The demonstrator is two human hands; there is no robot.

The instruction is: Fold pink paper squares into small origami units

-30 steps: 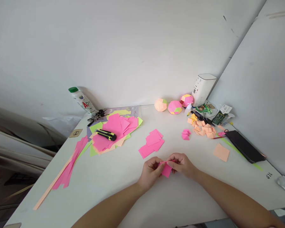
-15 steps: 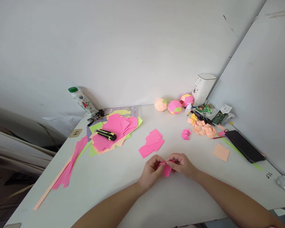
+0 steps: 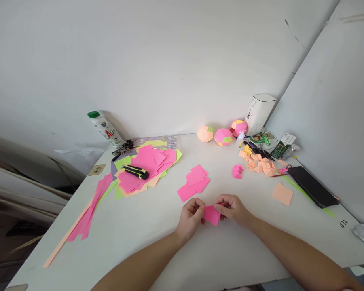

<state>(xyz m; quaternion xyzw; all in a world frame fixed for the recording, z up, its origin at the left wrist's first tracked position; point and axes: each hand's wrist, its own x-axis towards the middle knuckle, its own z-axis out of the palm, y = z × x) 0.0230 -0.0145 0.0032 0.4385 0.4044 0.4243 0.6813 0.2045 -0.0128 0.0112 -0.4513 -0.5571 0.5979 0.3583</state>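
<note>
Between my two hands, just above the front of the table, is a small pink piece of paper. My left hand pinches its left edge between thumb and fingers. At its upper right, my right hand grips the paper with the thumb on the near face. Fingertips behind the sheet are partly hidden. Beyond my hands lie several pink paper squares, overlapping one another. A little stack of folded pink pieces sits farther right.
Left of centre, a box cutter rests on a heap of coloured paper. Paper strips lie at the left edge. Paper balls stand by the wall. On the right are folded orange pieces, an orange square and a black pouch.
The pink paper has turned so more of its flat face shows. My left fingers have moved slightly left, from its middle to its left edge; my right hand has barely moved.
</note>
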